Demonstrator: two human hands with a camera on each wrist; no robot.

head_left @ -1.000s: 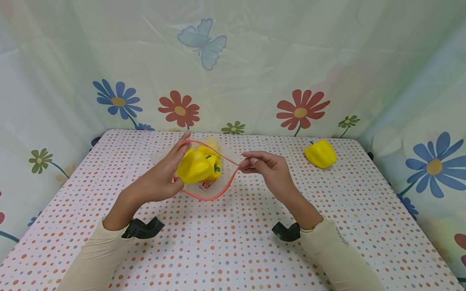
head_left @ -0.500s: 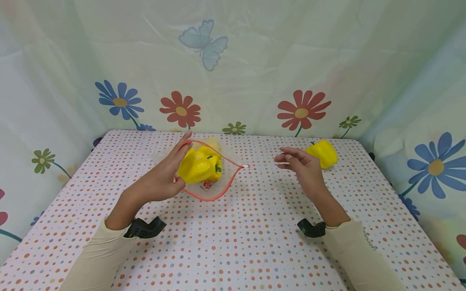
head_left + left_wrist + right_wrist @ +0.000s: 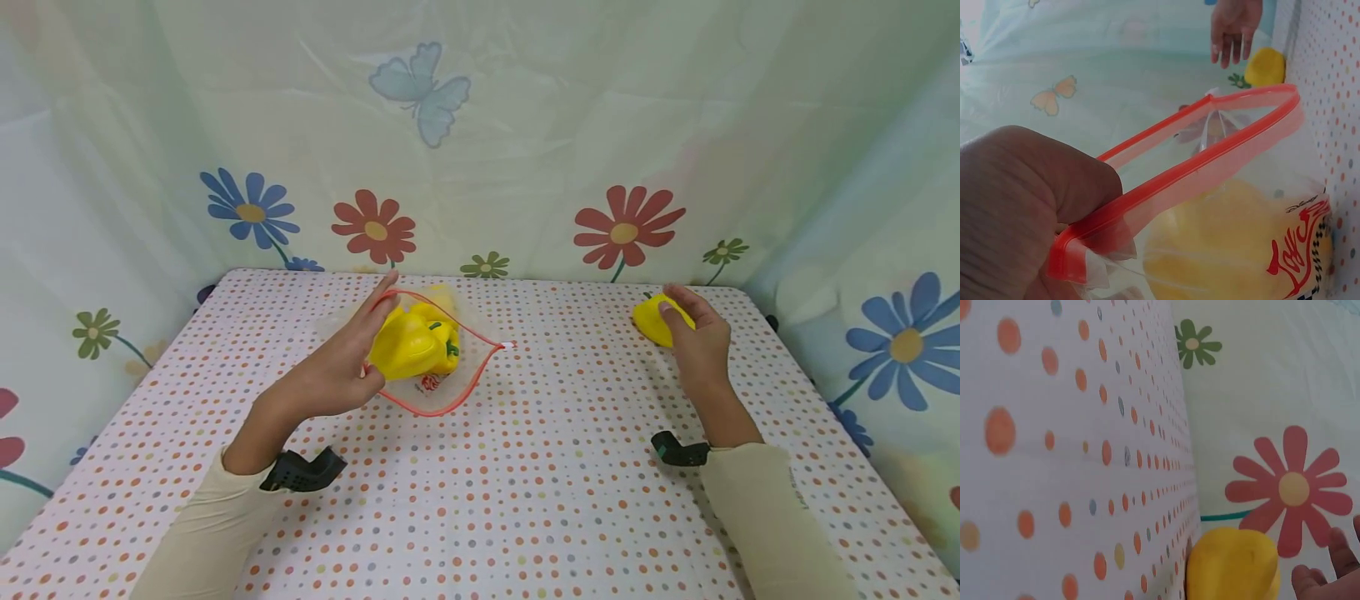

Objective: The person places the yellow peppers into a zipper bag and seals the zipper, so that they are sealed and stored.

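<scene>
A: Clear plastic, red-rimmed bag point(image 3: 442, 398), left of centre: what could fail?
B: Your left hand point(image 3: 341, 367) pinches its edge; if that slackens, the mouth may sag closed.
A: And your right hand point(image 3: 701, 333)?
B: Fingers loose, holding nothing, near the smooth, blocky yellow pepper point(image 3: 651, 320), upper right. Off-centre contact could, I judge, roll it away.

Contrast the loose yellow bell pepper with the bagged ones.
Place: loose bell pepper sits on dotted tablecloth; bagged bell peppers lie in a clear, red-rimmed zip bag.
Grouping: loose bell pepper is alone; bagged bell peppers bunch together.
Hands: right hand is beside the loose bell pepper; left hand grips the bagged bell peppers' bag.
Shared: yellow color; stems visible.
</scene>
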